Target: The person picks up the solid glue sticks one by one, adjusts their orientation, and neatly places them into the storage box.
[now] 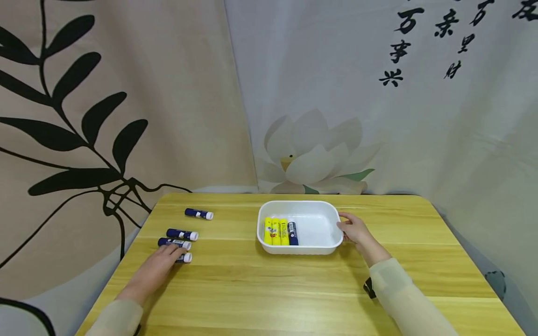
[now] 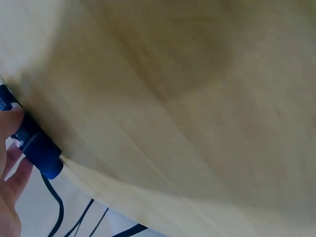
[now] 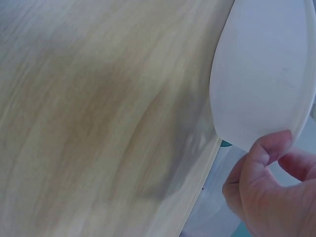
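At the table's left side my left hand is over a dark blue glue stick with a white end, covering most of it. In the left wrist view the thumb and fingers pinch a blue glue stick from both sides. Just beyond that hand lies another blue glue stick, close to its fingers. My right hand grips the right end of a white plastic tray, with fingers at its rim. Inside the tray's left part, yellow glue sticks stand side by side with one blue glue stick.
Two more blue glue sticks lie farther back on the left, one nearer and one farther. The wooden table ends at a printed curtain behind it.
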`<state>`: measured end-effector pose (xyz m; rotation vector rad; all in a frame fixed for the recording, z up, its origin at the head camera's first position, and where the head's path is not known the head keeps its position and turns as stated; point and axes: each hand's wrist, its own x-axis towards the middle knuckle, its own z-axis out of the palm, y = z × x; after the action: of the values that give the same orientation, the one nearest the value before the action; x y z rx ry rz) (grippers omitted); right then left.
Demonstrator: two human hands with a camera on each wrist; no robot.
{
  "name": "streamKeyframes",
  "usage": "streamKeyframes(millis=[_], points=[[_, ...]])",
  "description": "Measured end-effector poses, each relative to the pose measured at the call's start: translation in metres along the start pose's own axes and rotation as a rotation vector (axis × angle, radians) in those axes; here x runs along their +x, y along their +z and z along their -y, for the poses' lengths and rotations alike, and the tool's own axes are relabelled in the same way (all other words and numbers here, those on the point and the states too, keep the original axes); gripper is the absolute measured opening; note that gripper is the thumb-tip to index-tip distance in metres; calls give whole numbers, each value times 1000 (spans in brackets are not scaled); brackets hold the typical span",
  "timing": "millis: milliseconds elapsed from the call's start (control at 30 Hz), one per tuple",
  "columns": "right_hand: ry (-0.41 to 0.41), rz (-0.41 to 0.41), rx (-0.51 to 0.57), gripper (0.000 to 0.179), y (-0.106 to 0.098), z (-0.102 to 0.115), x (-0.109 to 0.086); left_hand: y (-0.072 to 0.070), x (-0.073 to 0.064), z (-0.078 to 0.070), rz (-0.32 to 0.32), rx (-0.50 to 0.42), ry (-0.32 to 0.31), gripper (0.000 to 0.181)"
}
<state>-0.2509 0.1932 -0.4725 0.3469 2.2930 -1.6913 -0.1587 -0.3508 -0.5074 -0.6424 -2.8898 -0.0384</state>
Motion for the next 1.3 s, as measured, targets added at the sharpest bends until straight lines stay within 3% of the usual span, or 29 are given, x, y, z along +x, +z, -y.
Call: streamKeyframes(millis=[133,200,533,600,700,867,1300], points=[[-8,1,6,47,0,0,1,0,-3,-1,2,3,-5,41],[-10,1,11,46,0,-1,1,0,-3,-1,-39,-10,6,37],[0,-6,26,46,-1,-1,1,-12,12,-20,-317,-95,2,58],[0,-5,29,46,-1,-1,0,-13,17,-25,-345,-123,-11,60],[9,-13,36,46,-1,-1,0,-13,26,-33,-340,-188,-58,61],[12,-14,36,45,-1,-2,1,-12,42,-50,-317,-388,-180,59],[3,-21,65,45,2,-3,2,-14,87,-90,-350,-963,-427,55]])
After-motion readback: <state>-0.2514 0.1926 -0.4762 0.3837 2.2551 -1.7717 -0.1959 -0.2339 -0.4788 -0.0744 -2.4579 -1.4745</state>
